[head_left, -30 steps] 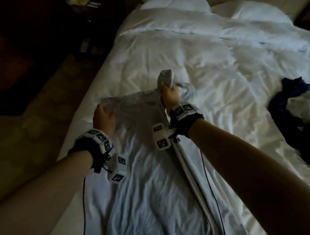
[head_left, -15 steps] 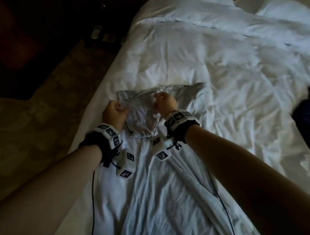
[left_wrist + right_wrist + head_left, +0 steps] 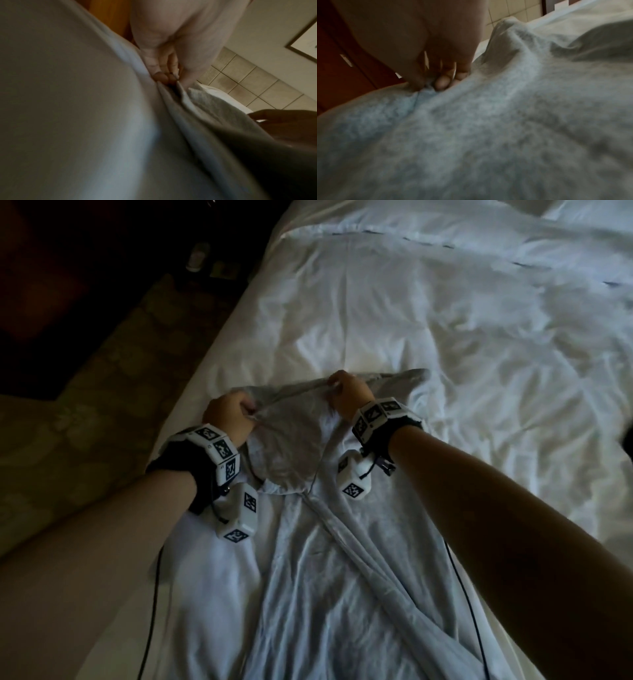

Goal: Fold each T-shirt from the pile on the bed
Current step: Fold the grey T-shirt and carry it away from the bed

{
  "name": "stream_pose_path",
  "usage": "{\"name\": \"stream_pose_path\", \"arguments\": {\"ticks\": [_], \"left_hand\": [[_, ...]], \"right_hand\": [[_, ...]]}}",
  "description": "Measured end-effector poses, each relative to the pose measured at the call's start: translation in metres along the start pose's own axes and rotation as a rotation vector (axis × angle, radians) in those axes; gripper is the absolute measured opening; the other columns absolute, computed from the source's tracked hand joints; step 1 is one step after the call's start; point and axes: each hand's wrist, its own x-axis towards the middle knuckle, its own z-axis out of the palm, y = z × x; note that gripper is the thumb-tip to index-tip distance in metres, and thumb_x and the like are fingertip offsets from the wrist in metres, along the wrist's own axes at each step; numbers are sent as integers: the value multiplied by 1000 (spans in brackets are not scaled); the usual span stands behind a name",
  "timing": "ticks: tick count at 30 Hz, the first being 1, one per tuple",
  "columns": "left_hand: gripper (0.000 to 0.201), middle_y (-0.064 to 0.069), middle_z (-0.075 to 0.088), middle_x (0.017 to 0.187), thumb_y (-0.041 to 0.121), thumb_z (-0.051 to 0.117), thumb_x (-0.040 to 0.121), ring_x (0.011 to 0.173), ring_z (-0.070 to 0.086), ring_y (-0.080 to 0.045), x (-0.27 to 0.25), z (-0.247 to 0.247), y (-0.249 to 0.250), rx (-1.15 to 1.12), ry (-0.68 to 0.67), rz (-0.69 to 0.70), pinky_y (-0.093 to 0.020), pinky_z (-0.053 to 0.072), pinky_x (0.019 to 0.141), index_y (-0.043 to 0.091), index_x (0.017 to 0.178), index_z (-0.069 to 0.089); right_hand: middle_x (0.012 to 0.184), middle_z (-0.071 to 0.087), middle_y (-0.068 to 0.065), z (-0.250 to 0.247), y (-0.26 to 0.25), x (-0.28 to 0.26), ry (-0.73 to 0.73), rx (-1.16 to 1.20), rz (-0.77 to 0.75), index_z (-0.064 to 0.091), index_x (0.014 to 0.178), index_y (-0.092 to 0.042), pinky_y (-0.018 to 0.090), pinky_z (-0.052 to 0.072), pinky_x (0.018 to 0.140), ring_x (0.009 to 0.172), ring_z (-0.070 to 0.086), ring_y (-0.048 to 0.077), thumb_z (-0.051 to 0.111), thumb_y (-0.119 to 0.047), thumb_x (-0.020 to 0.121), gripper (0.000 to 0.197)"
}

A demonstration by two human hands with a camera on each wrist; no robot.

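Both hands pinch the T-shirt's far edge.

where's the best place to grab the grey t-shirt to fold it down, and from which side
Probably along its far edge, taken from above at two spread points, as now: the left hand and right hand each pinch the grey T-shirt there, and the cloth runs taut between them. The body lies flat on the white bed toward the person, so a grip on that far edge can carry it over the rest.
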Motion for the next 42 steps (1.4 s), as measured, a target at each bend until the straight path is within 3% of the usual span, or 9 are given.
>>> {"name": "stream_pose_path", "arguments": {"ticks": [7, 14, 19, 24, 28, 31, 36, 38, 42], "left_hand": [[8, -20, 60, 105, 0, 59, 85, 95, 57, -36, 19, -3, 18, 31, 216, 209, -38, 44, 79, 1, 92, 63], [14, -22, 57, 116, 3, 56, 88, 105, 55, -38, 27, 10, -7, 108, 128, 34, -39, 43, 86, 1, 101, 61], [22, -24, 52, 121, 10, 50, 92, 104, 54, -41, 18, 6, -13, 51, 114, -101, -40, 44, 80, 5, 112, 57], [28, -20, 51, 125, 13, 57, 88, 109, 52, -40, 0, -15, -3, 29, 122, -161, -46, 46, 90, 9, 116, 54], [31, -21, 57, 121, 6, 59, 87, 109, 54, -40, -21, -34, 9, -52, 124, -131, -43, 45, 92, 2, 117, 56], [22, -28, 59, 115, 1, 61, 84, 106, 56, -41, -45, -47, 22, -142, 99, -108, -47, 46, 93, -3, 106, 60], [16, -26, 64, 99, 4, 64, 84, 98, 60, -41, -116, -59, 55, -193, 95, -26, -46, 50, 86, 12, 71, 57], [5, -19, 65, 104, 12, 61, 89, 100, 59, -37, -148, -63, 63, -121, 64, -28, -37, 49, 83, 8, 88, 64], [9, -12, 65, 110, 16, 59, 91, 105, 58, -31, -195, -63, 72, -109, -1, 16, -28, 41, 81, 10, 95, 65]], "right_hand": [[118, 51, 14, -10, 4, 16, 316, 63, -12, 57, 111, -3, 25, 38, 75, 101, 55, 31, 41, -10, 96, 23], [136, 37, 14, 12, 11, 22, -51, -53, 109, 44, 134, -11, 34, 39, 99, 121, 47, 34, 49, -14, 93, 42], [136, 43, 17, -4, 24, 6, 94, 65, 35, 48, 133, -6, 18, 37, 85, 121, 49, 32, 49, -17, 96, 39], [129, 54, 16, -43, 45, -29, 99, -27, 190, 50, 131, -2, 32, 40, 97, 121, 51, 31, 45, -15, 98, 36], [118, 61, 17, -68, 51, -81, 42, 124, 246, 56, 124, 1, 33, 48, 87, 106, 59, 34, 48, -18, 98, 34], [99, 58, 10, -82, 44, -140, -74, 202, 256, 55, 123, 4, 12, 48, 55, 68, 56, 17, 48, -16, 97, 34], [117, 63, 19, -88, 44, -225, -178, 86, 271, 55, 125, 4, 7, 40, 41, 57, 50, 6, 44, -14, 98, 34], [112, 65, 18, -86, 53, -255, -232, 65, 309, 57, 122, 5, 10, 42, 46, 58, 57, 7, 44, -15, 98, 33], [123, 62, 14, -76, 81, -305, -281, -101, 370, 60, 121, -2, 28, 47, 88, 110, 61, 26, 51, -24, 96, 35]]}}
